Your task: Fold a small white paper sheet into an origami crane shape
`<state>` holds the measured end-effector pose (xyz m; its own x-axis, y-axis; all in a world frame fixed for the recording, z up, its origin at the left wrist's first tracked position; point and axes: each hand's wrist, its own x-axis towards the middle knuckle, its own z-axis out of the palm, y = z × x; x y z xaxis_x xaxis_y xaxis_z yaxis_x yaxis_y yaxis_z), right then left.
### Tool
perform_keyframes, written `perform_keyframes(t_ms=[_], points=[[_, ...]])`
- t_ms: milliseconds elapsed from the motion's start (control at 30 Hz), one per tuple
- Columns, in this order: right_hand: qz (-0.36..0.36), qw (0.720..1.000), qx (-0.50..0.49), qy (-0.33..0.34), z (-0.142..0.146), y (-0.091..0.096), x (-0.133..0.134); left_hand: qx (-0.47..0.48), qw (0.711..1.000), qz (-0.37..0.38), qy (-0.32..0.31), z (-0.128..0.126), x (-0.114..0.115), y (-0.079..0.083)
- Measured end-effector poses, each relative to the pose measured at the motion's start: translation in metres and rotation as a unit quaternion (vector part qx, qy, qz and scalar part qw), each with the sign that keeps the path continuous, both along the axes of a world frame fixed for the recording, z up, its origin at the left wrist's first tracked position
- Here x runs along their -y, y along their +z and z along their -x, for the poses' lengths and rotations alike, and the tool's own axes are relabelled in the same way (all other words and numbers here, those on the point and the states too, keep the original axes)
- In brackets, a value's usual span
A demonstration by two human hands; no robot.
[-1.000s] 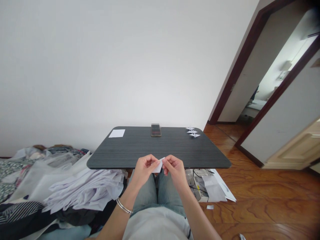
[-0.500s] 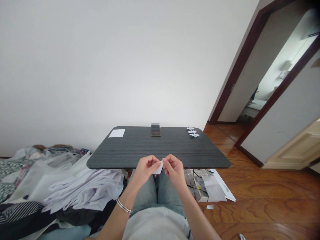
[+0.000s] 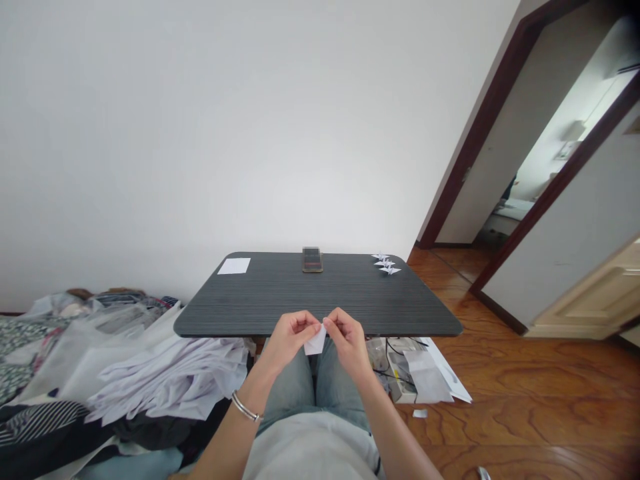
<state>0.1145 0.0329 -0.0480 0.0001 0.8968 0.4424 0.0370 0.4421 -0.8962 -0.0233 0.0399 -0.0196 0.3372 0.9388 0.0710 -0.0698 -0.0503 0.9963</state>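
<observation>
A small folded white paper [image 3: 316, 341] hangs between my two hands, just in front of the near edge of the dark table [image 3: 280, 300]. My left hand [image 3: 290, 337] pinches its left side with curled fingers. My right hand [image 3: 346, 337] pinches its upper right corner. Both hands hover over my lap, above my jeans. A silver bangle [image 3: 245, 407] circles my left wrist.
On the table lie a white paper sheet [image 3: 234, 266] at the far left, a phone [image 3: 312, 260] at the far middle and three folded paper cranes [image 3: 386, 263] at the far right. Piled cloth and paper [image 3: 150, 373] fill the left. Papers and cables [image 3: 420, 373] lie on the wooden floor.
The folded paper has tipped down between my fingers and my hands have drawn slightly closer together. Nothing on the table has moved.
</observation>
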Motion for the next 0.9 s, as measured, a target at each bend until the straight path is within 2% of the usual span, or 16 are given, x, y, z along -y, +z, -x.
perform_keyframes(t_ms=[267, 567, 733, 900], points=[[0.030, 0.997, -0.063, 0.008, -0.007, 0.003, -0.006, -0.030, 1.000, -0.001, -0.008, 0.011, 0.001, 0.003], [0.047, 0.996, -0.077, 0.007, -0.010, 0.003, -0.007, -0.043, 0.998, -0.016, -0.038, 0.018, 0.001, 0.002], [0.049, 0.996, -0.075, 0.001, -0.007, 0.004, -0.006, -0.027, 0.999, -0.013, -0.022, 0.012, 0.003, 0.000], [0.072, 0.992, -0.096, 0.033, -0.003, 0.005, -0.002, -0.036, 0.999, -0.018, -0.001, 0.004, 0.005, 0.000]])
